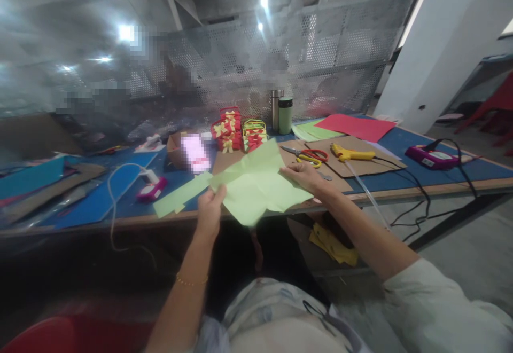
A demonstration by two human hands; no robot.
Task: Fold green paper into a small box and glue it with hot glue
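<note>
Between my two hands hangs a creased sheet of light green paper (pixel 256 187), held over the table's front edge. My left hand (pixel 211 206) pinches its left side, thumb on top. The right hand (pixel 302 175) is closed on its upper right edge. A light green paper strip (pixel 182 194) lies on the table just left of my left hand. Beyond my right hand are red-handled scissors (pixel 312 154) and yellow-handled scissors (pixel 308 161), close together on brown cardboard (pixel 339 182).
A yellow hot glue gun (pixel 352 154) lies on cardboard at right, its cord running to a purple power strip (pixel 433 157). Red paper (pixel 355 127) and a green bottle (pixel 285 116) stand farther back. Small decorated red baskets (pixel 228 131) sit mid-table. Another purple socket (pixel 152 189) is at left.
</note>
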